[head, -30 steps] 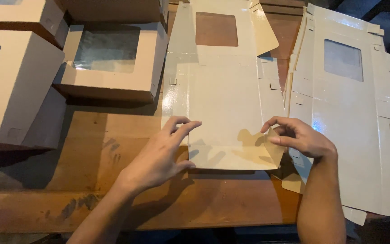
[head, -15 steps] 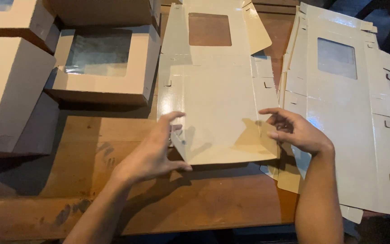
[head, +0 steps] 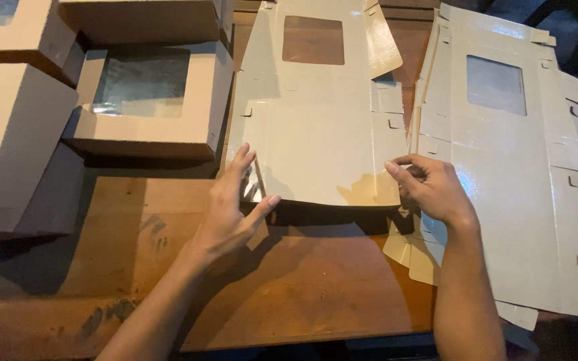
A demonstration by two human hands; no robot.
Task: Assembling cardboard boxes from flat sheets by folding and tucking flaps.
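Two hands worked on a wooden table (head: 316, 287). The left hand (head: 232, 210) and right hand (head: 429, 190), fingers pinching, gripped one flat beige box blank (head: 319, 144) at centre. Right lay a stack of blanks (head: 510, 174); far left, four assembled windowed boxes (head: 148, 100).

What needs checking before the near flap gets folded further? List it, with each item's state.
1. Left hand on the flat box blank's near left corner: ok.
2. Right hand on its near right corner: ok.
3. Near edge lifted evenly: cannot tell.
4. Blank apart from the stack of blanks: not ok, right edge overlaps.
5. Blank apart from the finished window box: ok.
6. Bare wooden table in front: ok.
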